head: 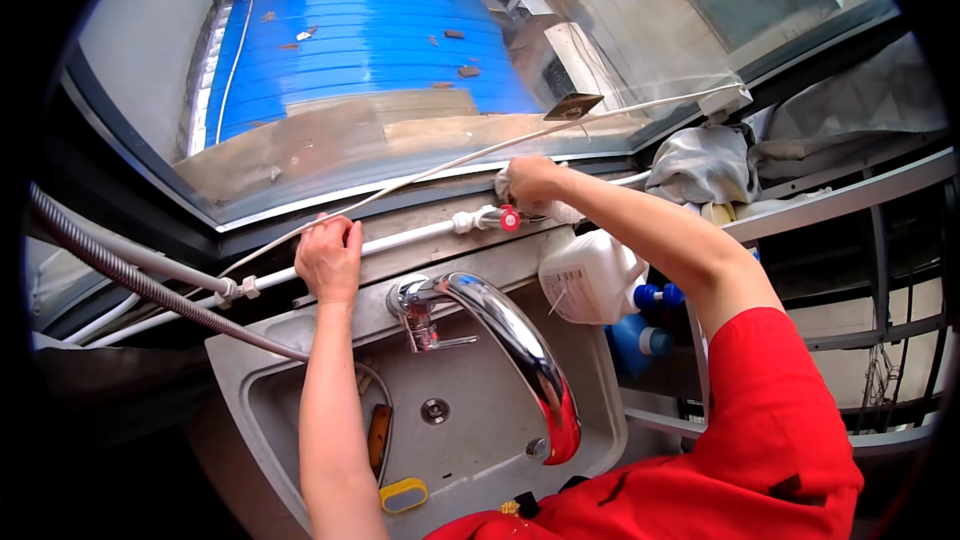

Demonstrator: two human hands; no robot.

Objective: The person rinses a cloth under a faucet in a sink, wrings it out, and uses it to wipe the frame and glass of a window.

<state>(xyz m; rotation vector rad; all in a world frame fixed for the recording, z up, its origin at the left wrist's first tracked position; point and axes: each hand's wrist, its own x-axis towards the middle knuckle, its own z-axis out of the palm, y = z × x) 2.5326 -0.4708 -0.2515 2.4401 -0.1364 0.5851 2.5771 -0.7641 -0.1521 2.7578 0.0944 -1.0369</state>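
My left hand (pixel 328 259) is at the window sill with its fingers curled beside a thin white cable (pixel 442 167) and over a white plastic water pipe (pixel 405 236). Whether the fingers grip the cable is hidden. My right hand (pixel 531 181) presses a greyish-white cloth (pixel 559 211) onto the sill (pixel 442 202), close to the foot of the window glass. Just left of the cloth, a valve with a red handle (pixel 510 218) sits on the pipe. Below my hands, a chrome faucet (pixel 510 322) arches over a grey sink (pixel 480 375).
A white plastic jug (pixel 589 277) and a blue bottle (pixel 637 341) stand right of the sink. A brown-handled tool (pixel 379 435) and a yellow-rimmed scrubber (pixel 403 495) lie in it. A ribbed metal hose (pixel 172 304) crosses at left. Bundled grey fabric (pixel 701 165) rests at right, near a metal rack (pixel 847 199).
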